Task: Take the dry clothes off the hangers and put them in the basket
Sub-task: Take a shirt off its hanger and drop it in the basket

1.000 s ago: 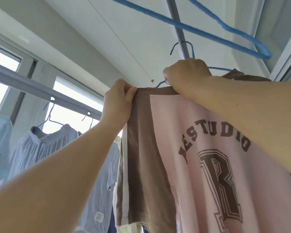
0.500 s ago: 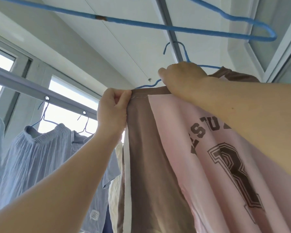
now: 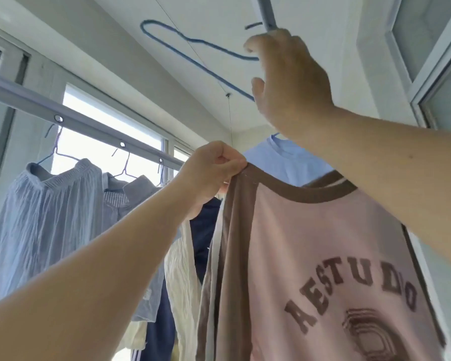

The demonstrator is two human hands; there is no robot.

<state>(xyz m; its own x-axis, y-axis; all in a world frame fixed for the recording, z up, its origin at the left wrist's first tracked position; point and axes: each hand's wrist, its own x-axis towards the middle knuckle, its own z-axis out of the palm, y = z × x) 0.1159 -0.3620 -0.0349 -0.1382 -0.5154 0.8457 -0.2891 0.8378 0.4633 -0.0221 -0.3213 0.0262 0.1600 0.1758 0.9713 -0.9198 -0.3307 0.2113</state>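
The pink shirt (image 3: 310,256) with brown trim and brown lettering hangs from my left hand (image 3: 214,170), filling the frame from the centre down to five o'clock. My left grip is closed tight, fingers and thumb pinching the brown shoulder edge just beside the neckline. The shirt's neckline curves away to three o'clock and passes behind my right forearm.

My right hand (image 3: 287,82) is up at one o'clock, well above the shirt, with the blue wire hanger (image 3: 193,56) in it. That grip is curled round the hanger near its neck; the hanger's loop sticks out towards eleven o'clock against the ceiling. The hanger's hook sits at the grey overhead bar (image 3: 266,11) above my fingers; I cannot tell whether it is on the bar.

Behind the shirt's collar a light blue tee (image 3: 284,162) shows. At nine o'clock a second rail (image 3: 84,121) carries a pale blue crinkled garment (image 3: 44,217), a striped collared shirt (image 3: 130,194) and a dark navy piece (image 3: 206,230) beside a cream one (image 3: 182,269).
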